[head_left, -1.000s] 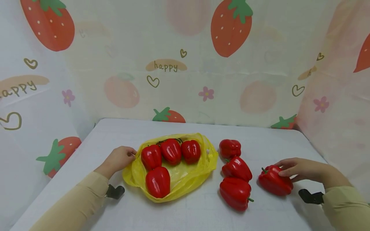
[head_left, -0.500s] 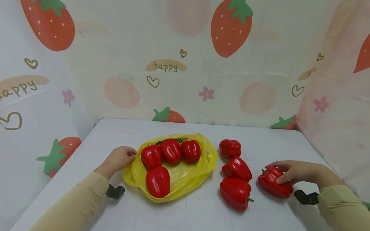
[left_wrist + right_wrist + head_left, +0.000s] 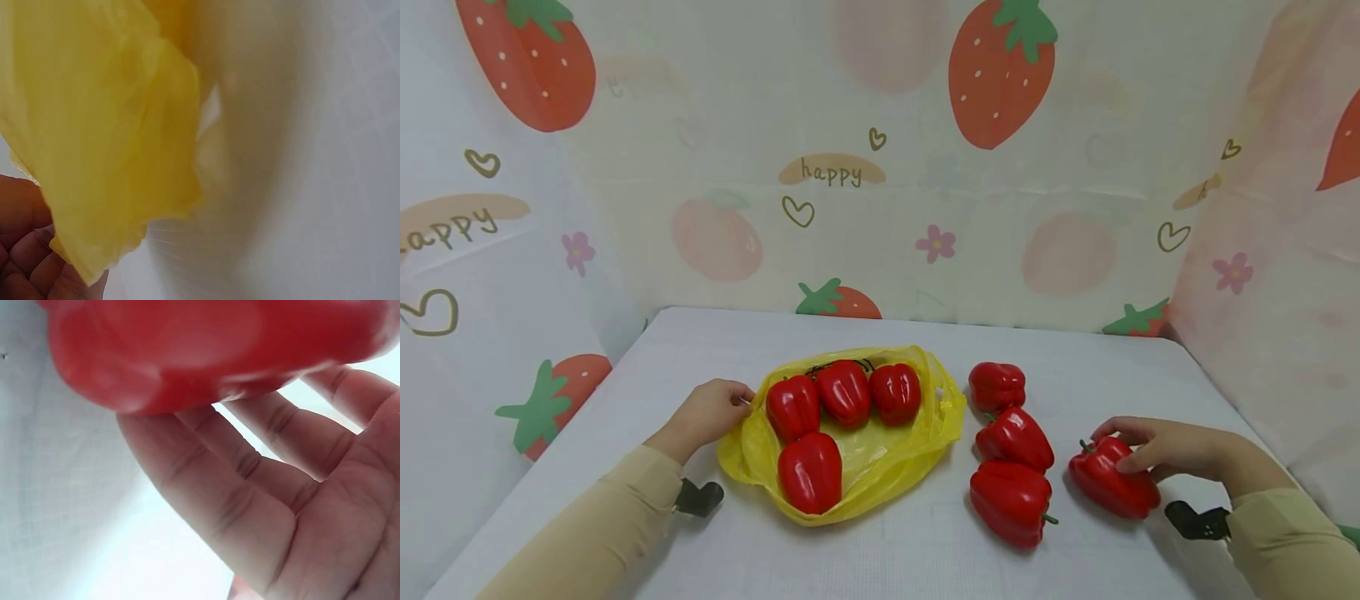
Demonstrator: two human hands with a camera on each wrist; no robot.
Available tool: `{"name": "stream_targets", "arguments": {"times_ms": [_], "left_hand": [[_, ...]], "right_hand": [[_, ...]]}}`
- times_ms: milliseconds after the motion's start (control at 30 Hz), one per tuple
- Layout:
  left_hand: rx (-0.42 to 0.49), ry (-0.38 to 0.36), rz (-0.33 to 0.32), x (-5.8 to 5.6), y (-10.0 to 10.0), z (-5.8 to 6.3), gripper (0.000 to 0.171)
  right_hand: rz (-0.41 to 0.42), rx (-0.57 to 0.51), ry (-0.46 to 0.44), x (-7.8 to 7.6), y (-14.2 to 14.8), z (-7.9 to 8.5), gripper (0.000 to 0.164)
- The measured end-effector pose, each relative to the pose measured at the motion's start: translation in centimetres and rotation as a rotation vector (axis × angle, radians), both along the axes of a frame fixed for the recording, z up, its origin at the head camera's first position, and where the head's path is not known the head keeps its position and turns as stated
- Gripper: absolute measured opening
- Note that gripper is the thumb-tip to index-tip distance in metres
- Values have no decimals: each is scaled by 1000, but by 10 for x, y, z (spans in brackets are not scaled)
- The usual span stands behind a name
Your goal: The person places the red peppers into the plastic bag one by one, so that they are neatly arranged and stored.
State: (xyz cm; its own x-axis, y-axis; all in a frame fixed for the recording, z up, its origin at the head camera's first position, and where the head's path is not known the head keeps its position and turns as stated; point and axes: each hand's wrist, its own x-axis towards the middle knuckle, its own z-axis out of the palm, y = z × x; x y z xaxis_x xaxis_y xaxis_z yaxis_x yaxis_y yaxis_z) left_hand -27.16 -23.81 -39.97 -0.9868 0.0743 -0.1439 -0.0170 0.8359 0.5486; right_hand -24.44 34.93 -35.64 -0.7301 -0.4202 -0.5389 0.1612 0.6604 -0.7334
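Observation:
My left hand [image 3: 711, 412] pinches the left rim of a yellow plastic bag [image 3: 880, 454] that lies with its mouth spread wide. Several red bell peppers [image 3: 809, 473] sit inside it. The left wrist view shows the bag's yellow film [image 3: 112, 144] hanging beside curled fingers [image 3: 31, 256]. At the right, my right hand [image 3: 1183, 450] grips a red bell pepper [image 3: 1112, 479] from above, thumb on the near side; its green stem points left. Close up in the right wrist view, that pepper [image 3: 187, 350] hides the fingertips.
Three more red bell peppers stand in a row between the bag and my right hand: a far one [image 3: 997, 386], a middle one [image 3: 1017, 439] and a near one [image 3: 1011, 504]. A white cloth covers the table [image 3: 895, 558]. Strawberry-printed curtains [image 3: 850, 242] enclose the back and sides.
My right hand has shifted slightly left and its fingers have closed round the pepper, which has turned a little. The left hand and the bag have stayed put.

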Motion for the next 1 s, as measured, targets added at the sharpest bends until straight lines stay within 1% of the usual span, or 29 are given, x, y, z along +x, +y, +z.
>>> {"name": "stream_targets", "arguments": {"times_ms": [167, 267, 400, 500, 667, 833, 1000], "left_hand": [[-2, 1, 0, 0, 0, 0, 21], [-2, 2, 2, 0, 0, 0, 21], [0, -2, 5, 0, 0, 0, 21], [3, -9, 13, 0, 0, 0, 22], [11, -21, 24, 0, 1, 1, 22], [9, -29, 31, 1, 1, 0, 22], [5, -29, 37, 1, 1, 0, 22]], "right_hand": [[50, 20, 80, 0, 2, 2, 57], [74, 26, 150, 1, 4, 7, 59], [85, 16, 205, 1, 4, 14, 62], [92, -1, 221, 0, 4, 17, 62], [115, -31, 221, -2, 3, 16, 59], [99, -17, 220, -4, 3, 15, 60], [94, -18, 252, -6, 1, 19, 60]]}}
